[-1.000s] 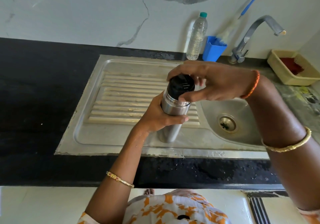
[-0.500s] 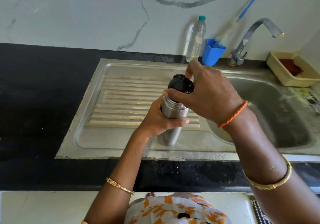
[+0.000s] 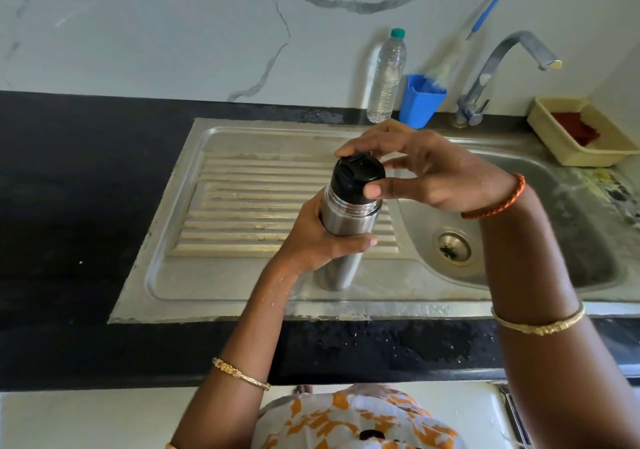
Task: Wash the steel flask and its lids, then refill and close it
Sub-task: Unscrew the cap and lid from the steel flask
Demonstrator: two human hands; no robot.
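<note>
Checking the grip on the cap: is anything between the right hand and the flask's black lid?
Nothing visible. The right hand pinches the black lid directly, while the left hand grips the steel flask.

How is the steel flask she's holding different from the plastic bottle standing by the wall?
The steel flask is opaque shiny metal; the plastic bottle is clear. The flask has a wide black lid; the bottle has a small green cap. The flask is gripped by both hands over the drainboard; the bottle stands untouched on the counter. Both are upright and capped.
</note>
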